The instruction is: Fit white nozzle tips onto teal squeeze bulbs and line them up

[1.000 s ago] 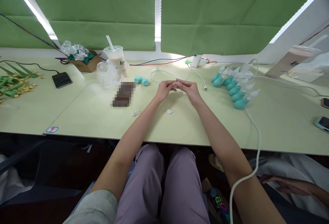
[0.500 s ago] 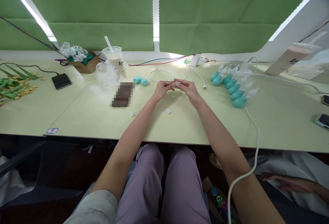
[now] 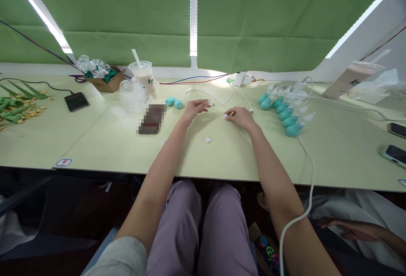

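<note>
My left hand is closed in a pinch on a small white piece, whose exact kind is too small to make out. My right hand pinches a small white rounded piece between thumb and finger. Both hands hover over the table, a little apart. Below them lies a white flame-shaped tip. Another pale bit is partly covered by my left forearm. Two teal bulb bodies rest left of my left hand. Several teal bulbs with white flame tips stand in rows to the right.
A white cable runs off the table across my right forearm. At the back left are a drink cup, a plastic bag and a cardboard box. Phones lie far right. Another person's hand shows below the table at right.
My hands, together before, have moved apart, each with a small white piece in its fingers. The right hand has come slightly nearer to me. The view has shifted a little.
</note>
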The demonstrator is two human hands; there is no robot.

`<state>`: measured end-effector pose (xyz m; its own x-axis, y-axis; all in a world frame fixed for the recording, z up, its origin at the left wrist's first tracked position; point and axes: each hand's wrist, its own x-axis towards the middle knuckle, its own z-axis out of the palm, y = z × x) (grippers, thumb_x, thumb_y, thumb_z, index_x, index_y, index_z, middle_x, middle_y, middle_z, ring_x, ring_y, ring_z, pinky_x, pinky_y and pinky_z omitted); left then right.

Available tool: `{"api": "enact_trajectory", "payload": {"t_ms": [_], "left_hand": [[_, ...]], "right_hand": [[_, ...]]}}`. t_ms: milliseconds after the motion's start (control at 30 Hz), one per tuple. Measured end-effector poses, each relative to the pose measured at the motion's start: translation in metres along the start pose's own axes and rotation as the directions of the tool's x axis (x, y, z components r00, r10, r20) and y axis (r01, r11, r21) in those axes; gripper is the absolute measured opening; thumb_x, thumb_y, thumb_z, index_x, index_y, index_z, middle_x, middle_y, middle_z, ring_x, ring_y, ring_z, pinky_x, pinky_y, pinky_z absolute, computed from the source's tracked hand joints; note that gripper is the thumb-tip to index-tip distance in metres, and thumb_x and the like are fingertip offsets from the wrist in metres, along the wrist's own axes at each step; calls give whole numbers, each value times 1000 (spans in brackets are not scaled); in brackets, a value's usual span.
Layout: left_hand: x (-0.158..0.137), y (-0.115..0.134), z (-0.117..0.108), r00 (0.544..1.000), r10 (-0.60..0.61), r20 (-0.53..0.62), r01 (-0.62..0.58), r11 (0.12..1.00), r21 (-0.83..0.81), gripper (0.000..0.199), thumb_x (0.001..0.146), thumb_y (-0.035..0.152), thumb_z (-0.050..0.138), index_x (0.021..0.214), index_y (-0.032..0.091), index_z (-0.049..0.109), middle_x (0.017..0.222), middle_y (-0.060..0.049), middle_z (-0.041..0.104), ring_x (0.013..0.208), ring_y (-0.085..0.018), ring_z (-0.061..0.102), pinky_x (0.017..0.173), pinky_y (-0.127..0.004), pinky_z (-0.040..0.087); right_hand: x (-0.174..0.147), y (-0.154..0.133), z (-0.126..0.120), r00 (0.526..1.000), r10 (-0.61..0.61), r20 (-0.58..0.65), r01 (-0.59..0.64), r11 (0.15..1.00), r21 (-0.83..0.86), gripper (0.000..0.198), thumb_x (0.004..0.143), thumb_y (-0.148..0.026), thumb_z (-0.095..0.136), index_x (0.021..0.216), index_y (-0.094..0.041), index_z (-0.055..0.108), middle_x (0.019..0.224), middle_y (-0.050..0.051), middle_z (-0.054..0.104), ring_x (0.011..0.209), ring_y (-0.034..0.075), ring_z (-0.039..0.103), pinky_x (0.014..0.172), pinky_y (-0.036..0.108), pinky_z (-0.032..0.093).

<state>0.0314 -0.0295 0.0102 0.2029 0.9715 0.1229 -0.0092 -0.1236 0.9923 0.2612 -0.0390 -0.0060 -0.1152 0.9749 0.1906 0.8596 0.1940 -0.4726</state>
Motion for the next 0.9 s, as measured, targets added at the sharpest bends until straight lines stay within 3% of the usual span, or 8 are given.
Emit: {"api": "enact_trajectory", "payload": {"t_ms": [167, 333, 467, 633, 900], "left_hand": [[-1, 0, 2, 991, 40, 127, -34, 998, -48, 41, 78, 43, 63, 108, 16, 61, 93, -7, 67, 74, -9, 57, 81, -28, 44], [-1, -3, 7, 978, 12, 209, 1, 998, -61, 29, 85, 38, 51, 106, 17, 56, 83, -2, 60, 68, -8, 51, 75, -25, 42], [-4, -2, 12, 967, -20, 254, 31, 999, -38, 24, 87, 36, 49, 100, 16, 53, 81, -1, 57, 68, -8, 48, 75, -26, 40], [-7, 1, 17, 957, 21, 289, -10, 999, -37, 18, 89, 34, 50, 90, 16, 48, 78, 0, 54, 67, -8, 46, 72, -26, 37], [-6, -4, 26, 963, 82, 258, -75, 996, -38, 22, 89, 37, 52, 84, 18, 44, 68, 2, 49, 61, -8, 42, 63, -26, 31]], "right_hand": [[3, -12, -2, 991, -74, -112, 109, 932, 345, 19, 71, -30, 68, 87, -23, 73, 80, 2, 71, 71, 17, 64, 73, 31, 49], [-1, -30, -8, 966, -113, -234, 218, 844, 489, 29, 72, -36, 67, 98, -22, 68, 83, 2, 70, 67, 15, 64, 68, 30, 50], [-3, -37, -8, 953, -135, -273, 249, 861, 444, 24, 73, -37, 67, 91, -23, 68, 81, 2, 69, 71, 16, 63, 67, 30, 49], [-4, -37, -7, 936, -195, -293, 291, 898, 329, 17, 75, -34, 66, 88, -24, 72, 87, 2, 71, 72, 17, 62, 71, 32, 48], [-4, -38, -7, 933, -209, -294, 303, 896, 324, 20, 76, -42, 66, 81, -24, 75, 82, 3, 72, 68, 18, 62, 73, 35, 50]]}}
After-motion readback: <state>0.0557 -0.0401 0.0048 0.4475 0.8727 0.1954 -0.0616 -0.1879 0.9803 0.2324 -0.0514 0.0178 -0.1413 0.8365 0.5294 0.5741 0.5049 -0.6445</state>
